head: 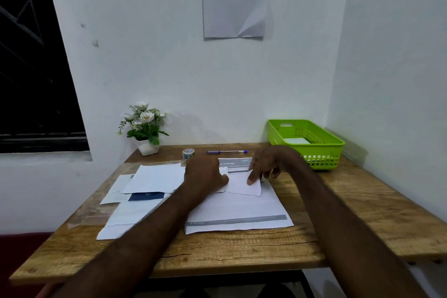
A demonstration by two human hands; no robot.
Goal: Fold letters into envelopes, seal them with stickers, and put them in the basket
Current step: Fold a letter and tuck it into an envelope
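**Both hands pressing a folded letter on the desk**

The person is reaching both bare forearms across the wooden desk. The left hand is lying palm down on the folded letter, its fingers loosely curled and gripping nothing, the thumb stretching out to the right along the paper. The right hand is hovering just beside it with fingers spread and drooping; one fingertip is pressing down on the folded letter, and nothing is being held in that hand either.

The folded letter is lying on top of a larger flat sheet with a grey printed band along its near edge. Behind the hands, a printed heading strip is showing; whether it belongs to the folded letter or to another sheet cannot be told.

To the left, a loose pile of white papers and envelopes is spreading over the desk, with a dark blue piece lying among them.

Along the far edge of the desk, a roll of stickers is standing near a blue pen, which is lying flat. A small white pot of white flowers is sitting at the far left corner against the wall.

The green basket is sitting at the far right corner, well apart from the letter, with something white lying inside it. A printed notice is hanging on the wall above.
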